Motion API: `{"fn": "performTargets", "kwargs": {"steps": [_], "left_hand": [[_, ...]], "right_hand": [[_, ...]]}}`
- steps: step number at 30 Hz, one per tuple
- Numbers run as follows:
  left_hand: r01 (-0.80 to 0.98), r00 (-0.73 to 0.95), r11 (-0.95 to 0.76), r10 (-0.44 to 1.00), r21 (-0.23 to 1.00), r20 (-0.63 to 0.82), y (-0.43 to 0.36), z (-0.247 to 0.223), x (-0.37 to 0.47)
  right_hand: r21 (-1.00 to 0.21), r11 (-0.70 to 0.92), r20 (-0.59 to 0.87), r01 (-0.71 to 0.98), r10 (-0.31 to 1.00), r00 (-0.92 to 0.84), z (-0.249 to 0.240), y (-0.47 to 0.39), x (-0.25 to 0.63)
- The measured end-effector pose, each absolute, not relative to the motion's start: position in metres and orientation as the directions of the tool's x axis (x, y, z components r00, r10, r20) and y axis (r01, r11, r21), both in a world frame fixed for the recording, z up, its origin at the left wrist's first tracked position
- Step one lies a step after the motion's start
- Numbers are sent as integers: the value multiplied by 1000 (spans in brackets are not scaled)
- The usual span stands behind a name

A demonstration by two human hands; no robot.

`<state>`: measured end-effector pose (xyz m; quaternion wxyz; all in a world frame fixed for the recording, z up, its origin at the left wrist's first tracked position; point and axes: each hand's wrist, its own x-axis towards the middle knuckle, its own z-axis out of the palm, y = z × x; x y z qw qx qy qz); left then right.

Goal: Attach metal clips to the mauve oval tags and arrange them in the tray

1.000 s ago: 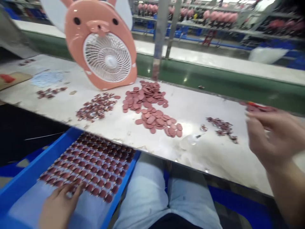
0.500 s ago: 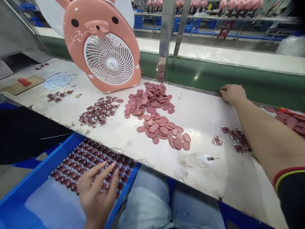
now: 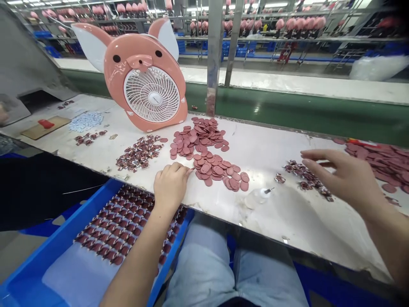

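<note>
The white table (image 3: pixel 265 145) runs across the whole front, carrying everything except the blue tray (image 3: pixel 60 238), which sits lower, against its near edge on the left; the tray's far part is covered with rows of dark red pieces (image 3: pixel 115 226), while the white liner (image 3: pixel 70 268) lies bare at the near end, so the tray looks more than half filled, with the rest left to fill; a pink fan (image 3: pixel 150 89) stands behind, leaning back a little.

Plenty of stock seems to remain: a right-hand oval heap (image 3: pixel 383 160), a far oval heap (image 3: pixel 200 136) touching or nearly touching the near oval heap (image 3: pixel 219 168), a heap of small shiny pieces (image 3: pixel 140 153) and a smaller cluster (image 3: pixel 308 177).

The left hand (image 3: pixel 169 185) is at the near heap's left edge, its grip drawn together; a thin reddish edge shows at the fingertips, but whether an oval is held I cannot tell; the right hand (image 3: pixel 348 181) hovers by the cluster, its grip spread, nothing visible in it.

A clear bottle (image 3: pixel 255 198) lies tipped, needle pointing right and slightly away; smallest, the loose ovals mostly lie flat, long axes turned various ways; the long axis of anything at the left fingertips is hidden.
</note>
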<state>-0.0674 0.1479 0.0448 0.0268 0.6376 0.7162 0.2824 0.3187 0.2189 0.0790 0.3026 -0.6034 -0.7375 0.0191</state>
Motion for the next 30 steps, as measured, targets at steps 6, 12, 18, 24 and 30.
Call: {"fn": "performTargets", "kwargs": {"steps": [6,12,18,24,30], "left_hand": [[566,-50,-58,993,822,104,83,62,-35],[41,142,191,970,981,-195,35,60,-6],[-469,452,606,789,642,-415,11,20,4],[-636,436,585,811,504,-390,-2,-3,15],[-799,370,466,879,380,-299,-2,-3,18]], "right_hand": [[-603,567,538,561,808,-239,71,95,235],[-938,295,156,181,828,-539,60,79,188],[-972,207,58,115,679,-732,63,75,195],[-789,496,389,362,860,-330,45,72,197],[-697,342,414,631,910,-36,13,120,211]]}}
